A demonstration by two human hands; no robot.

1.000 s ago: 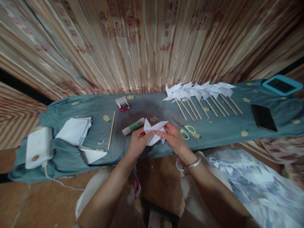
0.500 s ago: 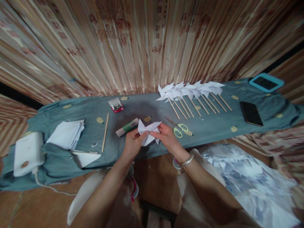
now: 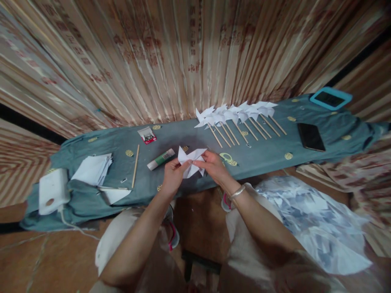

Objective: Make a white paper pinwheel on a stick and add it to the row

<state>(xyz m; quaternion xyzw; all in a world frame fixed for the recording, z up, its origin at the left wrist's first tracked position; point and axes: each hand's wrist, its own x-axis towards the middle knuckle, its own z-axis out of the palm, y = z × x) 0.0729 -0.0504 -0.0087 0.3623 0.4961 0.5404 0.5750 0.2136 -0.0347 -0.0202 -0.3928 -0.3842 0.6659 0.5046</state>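
Note:
Both hands hold one folded white paper pinwheel (image 3: 191,159) over the near edge of the grey-blue cloth (image 3: 262,152). My left hand (image 3: 172,176) pinches its left side, fingers closed. My right hand (image 3: 214,167), with a bangle on the wrist, pinches its right side. A glue stick (image 3: 160,159) lies just left of the hands. Yellow-handled scissors (image 3: 227,158) lie just right of them.
Several finished pinwheels on sticks (image 3: 238,118) lie at the back right. A black phone (image 3: 310,136) and a teal tablet (image 3: 330,98) are further right. A loose stick (image 3: 135,165), a red pin box (image 3: 147,135), a stack of white paper (image 3: 93,169) and a white block (image 3: 53,190) are left.
My view has drifted, so everything sits slightly higher and further left in the picture. Both hands keep the same hold on the paper pinwheel.

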